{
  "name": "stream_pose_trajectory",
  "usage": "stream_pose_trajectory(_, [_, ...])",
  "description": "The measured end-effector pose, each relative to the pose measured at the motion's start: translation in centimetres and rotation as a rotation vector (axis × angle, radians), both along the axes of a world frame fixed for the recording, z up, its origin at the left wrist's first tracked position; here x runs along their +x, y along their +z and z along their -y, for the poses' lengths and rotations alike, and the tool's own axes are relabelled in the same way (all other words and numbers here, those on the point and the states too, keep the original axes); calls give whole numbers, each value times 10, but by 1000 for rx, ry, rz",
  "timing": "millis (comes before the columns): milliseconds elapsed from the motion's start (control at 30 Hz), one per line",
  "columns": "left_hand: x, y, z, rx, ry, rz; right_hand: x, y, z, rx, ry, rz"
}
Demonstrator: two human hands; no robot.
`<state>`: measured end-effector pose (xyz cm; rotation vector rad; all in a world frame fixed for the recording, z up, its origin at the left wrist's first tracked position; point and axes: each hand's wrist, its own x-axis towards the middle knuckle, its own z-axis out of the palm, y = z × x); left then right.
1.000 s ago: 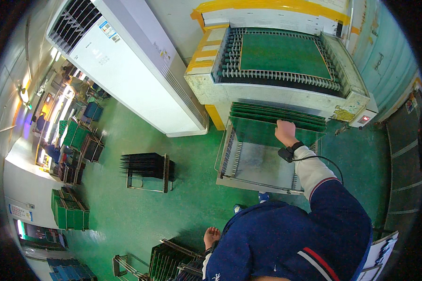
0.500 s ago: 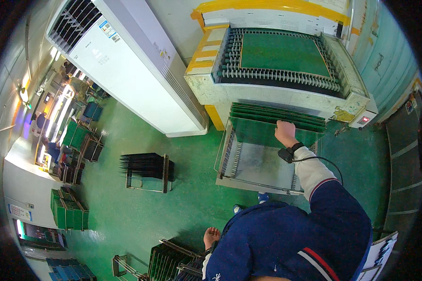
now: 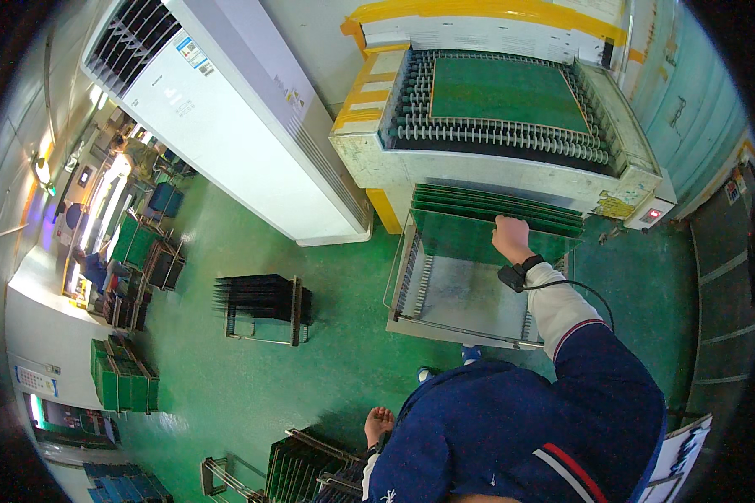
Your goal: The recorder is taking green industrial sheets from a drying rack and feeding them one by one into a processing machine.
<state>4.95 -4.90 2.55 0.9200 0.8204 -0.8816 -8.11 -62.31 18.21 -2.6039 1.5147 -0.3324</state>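
Observation:
My right hand (image 3: 512,239) is closed on the top edge of the nearest green panel (image 3: 457,237), which stands in a wire rack (image 3: 466,332). Behind that panel, several more green panels (image 3: 491,204) stand in a row at the rack's far end. My left hand (image 3: 378,426) hangs low by my side, its fingers loosely curled and apart with nothing in them. Just beside it on the floor is another rack with dark green panels (image 3: 298,469). Beyond the wire rack, a flat green panel (image 3: 507,94) lies on the rollers of a conveyor machine (image 3: 495,163).
A tall white air conditioner (image 3: 235,126) stands left of the conveyor. On the green floor sits a small rack of dark panels (image 3: 264,302). More loaded racks (image 3: 124,373) line the left side, where people work at a lit bench (image 3: 113,201). A grey cabinet (image 3: 730,293) is at right.

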Motion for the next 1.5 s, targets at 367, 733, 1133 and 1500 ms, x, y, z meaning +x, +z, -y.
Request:
stream_pose_trajectory(367, [4,-14,-6,-46,-32,-16,0,1,-1,-24,16,-6])
stream_pose_trajectory(733, [3,-5,-2,-3,-28,-24,-1,-3,1,-50,14,32])
stream_pose_trajectory(1133, [1,6,6,47,-4,-11,0,1,-1,-18,-5,10])
stream_pose_trajectory(1500, [3,-3,1,3,-26,0,0,1,0,-12,9,-37])
